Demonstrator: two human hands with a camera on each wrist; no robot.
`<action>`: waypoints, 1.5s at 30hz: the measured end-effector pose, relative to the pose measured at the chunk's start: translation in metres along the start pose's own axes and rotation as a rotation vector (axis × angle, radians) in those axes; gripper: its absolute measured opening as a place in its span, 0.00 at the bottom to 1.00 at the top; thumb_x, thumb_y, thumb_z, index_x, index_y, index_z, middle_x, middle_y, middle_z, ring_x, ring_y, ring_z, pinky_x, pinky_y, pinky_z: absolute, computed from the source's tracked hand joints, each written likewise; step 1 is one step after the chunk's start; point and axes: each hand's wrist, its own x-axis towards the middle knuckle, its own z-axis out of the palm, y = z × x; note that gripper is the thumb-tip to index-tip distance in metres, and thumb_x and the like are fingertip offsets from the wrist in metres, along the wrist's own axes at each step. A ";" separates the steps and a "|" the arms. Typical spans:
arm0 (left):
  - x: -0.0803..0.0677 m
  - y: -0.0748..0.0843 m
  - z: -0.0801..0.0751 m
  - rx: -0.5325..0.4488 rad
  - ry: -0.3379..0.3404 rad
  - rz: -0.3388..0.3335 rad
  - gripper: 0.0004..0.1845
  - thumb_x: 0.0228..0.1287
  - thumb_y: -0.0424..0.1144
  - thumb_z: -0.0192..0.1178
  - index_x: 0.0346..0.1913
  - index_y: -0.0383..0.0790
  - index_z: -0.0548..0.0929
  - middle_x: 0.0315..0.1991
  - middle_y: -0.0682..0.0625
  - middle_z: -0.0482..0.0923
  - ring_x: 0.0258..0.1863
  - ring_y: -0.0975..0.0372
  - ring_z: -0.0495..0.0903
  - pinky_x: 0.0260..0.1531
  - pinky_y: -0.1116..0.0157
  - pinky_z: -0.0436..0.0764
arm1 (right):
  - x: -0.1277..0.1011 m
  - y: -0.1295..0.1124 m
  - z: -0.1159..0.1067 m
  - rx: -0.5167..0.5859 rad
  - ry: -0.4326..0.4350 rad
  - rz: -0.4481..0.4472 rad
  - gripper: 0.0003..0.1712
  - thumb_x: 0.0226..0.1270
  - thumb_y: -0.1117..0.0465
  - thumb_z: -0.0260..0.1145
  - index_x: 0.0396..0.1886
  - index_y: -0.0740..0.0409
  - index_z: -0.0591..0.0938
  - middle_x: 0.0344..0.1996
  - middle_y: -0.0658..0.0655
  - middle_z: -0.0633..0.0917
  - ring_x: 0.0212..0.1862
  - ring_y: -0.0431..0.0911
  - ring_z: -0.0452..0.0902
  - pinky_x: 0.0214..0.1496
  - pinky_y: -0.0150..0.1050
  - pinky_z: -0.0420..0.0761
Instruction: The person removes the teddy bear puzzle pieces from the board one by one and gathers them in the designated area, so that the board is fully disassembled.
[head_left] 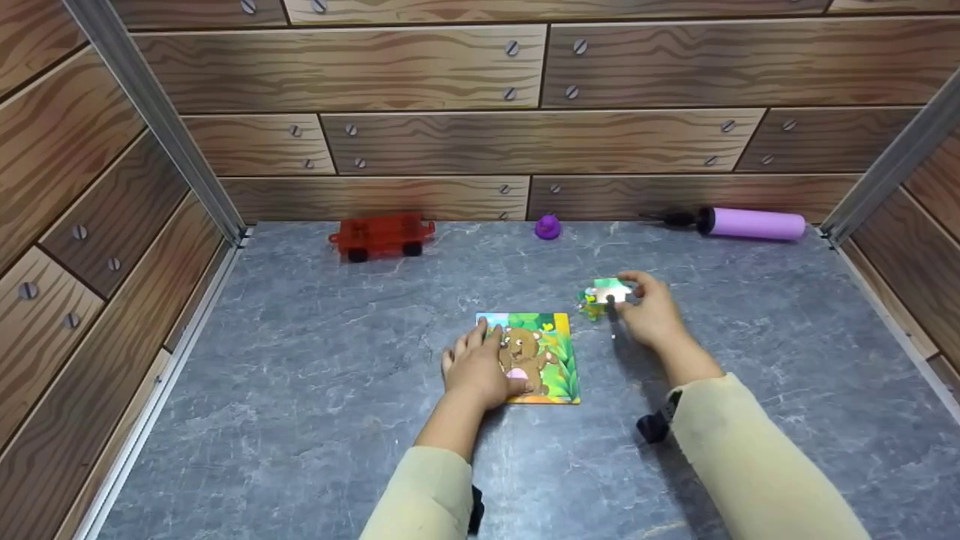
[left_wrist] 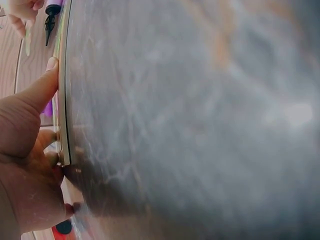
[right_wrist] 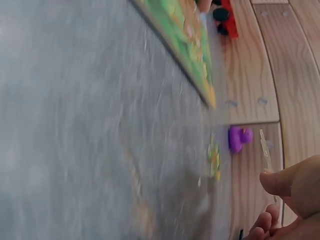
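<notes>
1. Sleeves lowest in frame, both hands out on the grey desk (head_left: pixel 315 420).
2. Left hand (head_left: pixel 474 369) presses flat, fingers spread, on the bear puzzle board (head_left: pixel 544 360).
3. Right hand (head_left: pixel 651 307) pinches a puzzle piece (head_left: pixel 606 291) just right of the board.
4. Red toy car (head_left: pixel 381 235), purple duck (head_left: pixel 547 226) and purple pump (head_left: pixel 739 223) line the back wall.

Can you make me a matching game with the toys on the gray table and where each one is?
Things:
1. red toy car
2. purple duck
3. purple tube
4. bear puzzle

Places:
A. under the left hand
B. back wall, right corner
C. back wall, left side
D. back wall, middle

Pairs: 1-C, 2-D, 3-B, 4-A
</notes>
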 end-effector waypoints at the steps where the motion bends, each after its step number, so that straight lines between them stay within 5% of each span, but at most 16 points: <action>1: 0.000 0.000 0.000 -0.004 -0.002 -0.002 0.53 0.43 0.63 0.71 0.73 0.54 0.59 0.76 0.51 0.47 0.73 0.51 0.48 0.68 0.42 0.44 | 0.001 0.003 -0.002 -0.005 0.001 0.011 0.28 0.59 0.72 0.60 0.62 0.62 0.72 0.45 0.68 0.72 0.46 0.58 0.68 0.46 0.49 0.72; 8: 0.001 0.000 0.001 0.000 0.001 -0.009 0.53 0.42 0.63 0.71 0.73 0.55 0.59 0.76 0.52 0.47 0.73 0.51 0.48 0.69 0.42 0.44 | 0.005 0.021 -0.009 -0.026 0.015 0.056 0.29 0.59 0.72 0.59 0.63 0.63 0.70 0.43 0.68 0.74 0.41 0.55 0.69 0.39 0.41 0.70; 19: 0.001 -0.001 0.002 0.000 -0.004 -0.001 0.54 0.42 0.65 0.70 0.74 0.55 0.58 0.76 0.52 0.46 0.73 0.50 0.47 0.69 0.42 0.43 | 0.008 0.046 -0.020 -0.094 -0.074 0.115 0.28 0.64 0.67 0.60 0.65 0.62 0.68 0.44 0.69 0.75 0.44 0.58 0.70 0.47 0.50 0.72; 30: 0.000 -0.003 0.002 -0.014 0.012 0.011 0.54 0.42 0.64 0.71 0.74 0.54 0.59 0.76 0.51 0.47 0.73 0.50 0.48 0.69 0.42 0.43 | 0.013 0.049 -0.022 -0.129 -0.090 0.097 0.28 0.61 0.68 0.60 0.62 0.65 0.69 0.39 0.66 0.77 0.39 0.54 0.72 0.37 0.39 0.70; 45: 0.000 -0.002 0.001 -0.007 0.018 0.007 0.54 0.41 0.64 0.71 0.74 0.54 0.59 0.76 0.51 0.48 0.73 0.50 0.50 0.69 0.42 0.44 | 0.012 0.049 -0.018 -0.141 -0.057 0.087 0.29 0.62 0.66 0.62 0.64 0.63 0.68 0.44 0.70 0.78 0.46 0.58 0.73 0.48 0.50 0.73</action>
